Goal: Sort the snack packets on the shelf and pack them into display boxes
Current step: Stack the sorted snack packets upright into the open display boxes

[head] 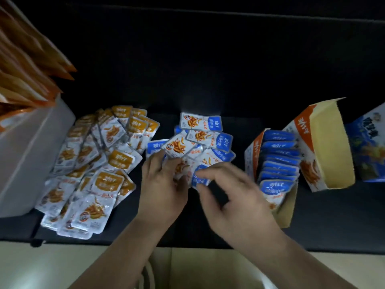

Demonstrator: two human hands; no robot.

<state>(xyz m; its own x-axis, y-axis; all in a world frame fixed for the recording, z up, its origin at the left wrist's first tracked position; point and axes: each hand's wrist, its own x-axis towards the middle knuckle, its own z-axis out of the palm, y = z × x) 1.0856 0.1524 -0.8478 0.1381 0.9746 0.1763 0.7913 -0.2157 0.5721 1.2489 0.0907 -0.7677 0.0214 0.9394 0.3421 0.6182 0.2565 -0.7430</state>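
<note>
A loose heap of blue-labelled snack packets (pixel 205 136) lies in the middle of the black shelf (pixel 208 69). My left hand (pixel 161 188) holds a small bunch of these packets from below, fingers curled around them. My right hand (pixel 231 192) pinches a blue packet (pixel 201 177) at the front of the heap between thumb and fingers. To the left spreads a bigger pile of yellow-labelled packets (pixel 95 167). On the right stands an open display box (pixel 251 155) with several blue packets (pixel 278 159) filed upright inside it.
A white container (pixel 27 151) holding orange sachets stands at the far left. An open box flap with a yellow inside (pixel 331 147) and a blue carton (pixel 368 147) sit at the far right. The shelf's front edge (pixel 187 243) runs just below the hands.
</note>
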